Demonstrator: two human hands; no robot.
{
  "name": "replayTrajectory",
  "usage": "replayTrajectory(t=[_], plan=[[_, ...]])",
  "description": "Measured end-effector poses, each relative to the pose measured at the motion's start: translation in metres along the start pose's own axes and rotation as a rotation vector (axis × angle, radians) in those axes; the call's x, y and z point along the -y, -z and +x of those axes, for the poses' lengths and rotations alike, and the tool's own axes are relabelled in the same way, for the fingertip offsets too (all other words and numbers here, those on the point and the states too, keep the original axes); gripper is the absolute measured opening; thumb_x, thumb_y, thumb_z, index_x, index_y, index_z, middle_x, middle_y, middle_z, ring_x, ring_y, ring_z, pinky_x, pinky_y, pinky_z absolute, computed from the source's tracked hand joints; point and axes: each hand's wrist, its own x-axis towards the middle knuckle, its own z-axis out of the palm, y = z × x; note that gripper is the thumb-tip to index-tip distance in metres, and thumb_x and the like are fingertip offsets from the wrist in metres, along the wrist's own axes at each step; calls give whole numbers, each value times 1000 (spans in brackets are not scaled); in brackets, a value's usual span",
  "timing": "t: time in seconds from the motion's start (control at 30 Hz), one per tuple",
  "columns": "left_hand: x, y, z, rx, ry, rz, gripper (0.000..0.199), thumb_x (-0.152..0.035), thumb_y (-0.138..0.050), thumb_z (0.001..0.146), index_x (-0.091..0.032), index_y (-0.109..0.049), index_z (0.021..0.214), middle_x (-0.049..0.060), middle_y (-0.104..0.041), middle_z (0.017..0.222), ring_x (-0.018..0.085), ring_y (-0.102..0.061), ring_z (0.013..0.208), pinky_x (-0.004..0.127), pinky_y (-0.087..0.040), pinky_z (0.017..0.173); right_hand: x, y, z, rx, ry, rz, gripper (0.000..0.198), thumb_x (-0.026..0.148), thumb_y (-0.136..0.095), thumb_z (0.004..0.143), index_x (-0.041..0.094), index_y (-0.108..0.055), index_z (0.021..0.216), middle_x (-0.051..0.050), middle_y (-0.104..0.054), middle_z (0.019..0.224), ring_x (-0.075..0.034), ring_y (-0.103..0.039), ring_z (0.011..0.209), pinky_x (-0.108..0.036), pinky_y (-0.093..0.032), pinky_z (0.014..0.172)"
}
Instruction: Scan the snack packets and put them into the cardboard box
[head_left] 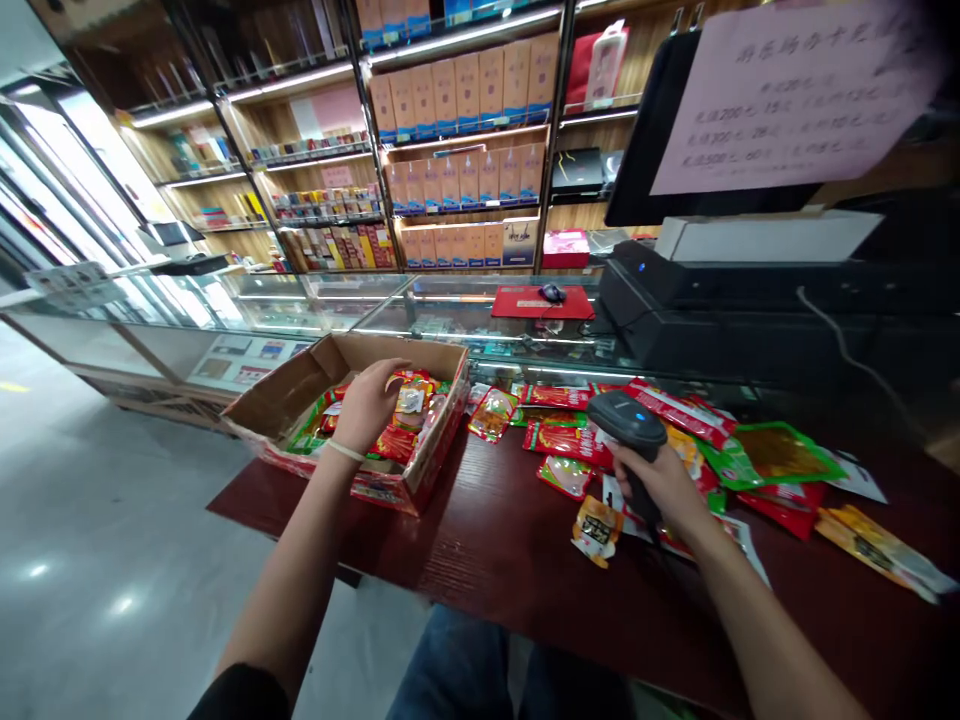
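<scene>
My left hand (370,400) is over the open cardboard box (443,440), its fingers stretched out and slightly curved, with nothing visible in them. Red, green and clear snack packets (395,441) fill part of the box beneath it. My right hand (670,489) grips a black barcode scanner (628,418) by its handle, the head tilted up above a spread of snack packets. Near the scanner lie a red packet (564,440), a small orange packet (598,530) and a large green-edged packet (784,452).
Behind the dark red wooden table (480,530) stands a glass display counter (420,300). A red mouse mat (517,302) with a mouse (553,293) lies on the glass. A monitor (645,140) bearing a handwritten paper (780,100) stands at right. Shelves of boxes (469,85) line the wall.
</scene>
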Motion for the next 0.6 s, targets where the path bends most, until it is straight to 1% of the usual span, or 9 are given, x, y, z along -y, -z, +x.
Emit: replayTrajectory(t=[0.07, 0.17, 0.23, 0.3, 0.4, 0.5, 0.6], plan=[[-16, -2, 3, 12, -24, -17, 30, -22, -51, 89, -20, -68, 114, 9, -74, 111, 24, -68, 104, 38, -54, 93, 0, 2, 0, 0, 14, 5, 45, 56, -72, 78, 20, -54, 59, 1, -53, 48, -12, -48, 38, -25, -38, 38], [-47, -8, 6, 54, -72, -48, 29, -23, -52, 91, -21, -68, 114, 8, -74, 110, 24, -69, 101, 37, -54, 91, 0, 6, 1, -23, 11, 43, 43, 54, -75, 77, 20, -53, 61, 1, -53, 49, -12, -48, 38, -25, -38, 38], [-70, -17, 6, 84, -104, -92, 28, -22, -52, 91, -22, -68, 115, 8, -74, 112, 24, -69, 101, 37, -54, 91, 0, 9, 2, -47, 35, 67, 40, 53, -75, 77, 21, -55, 65, 2, -55, 52, -12, -48, 38, -25, -39, 38], [-93, -33, 6, 110, -134, -155, 28, -21, -52, 92, -22, -67, 116, 7, -73, 112, 23, -69, 102, 36, -53, 92, 1, 14, 3, -42, 38, 63, 39, 53, -74, 79, 22, -55, 67, 3, -54, 51, -12, -48, 38, -25, -39, 38], [-120, -69, 4, 176, -183, -248, 28, -20, -53, 92, -21, -66, 118, 7, -72, 114, 23, -68, 105, 35, -52, 95, 5, 20, 4, -48, 46, 75, 37, 51, -74, 80, 22, -55, 68, 4, -54, 52, -11, -48, 38, -24, -39, 38], [-141, -117, 1, 265, -225, -299, 29, -21, -55, 92, -21, -65, 120, 8, -72, 114, 25, -67, 106, 37, -52, 94, 9, 26, 4, -84, 45, 133, 35, 50, -76, 77, 22, -56, 74, 5, -54, 51, -10, -46, 37, -24, -38, 37], [-158, -165, -6, 341, -307, -321, 30, -23, -55, 93, -19, -64, 122, 10, -70, 116, 25, -65, 108, 38, -51, 96, 10, 31, 6, -128, 38, 177, 36, 50, -78, 74, 23, -56, 76, 6, -53, 49, -11, -45, 36, -23, -37, 35]])
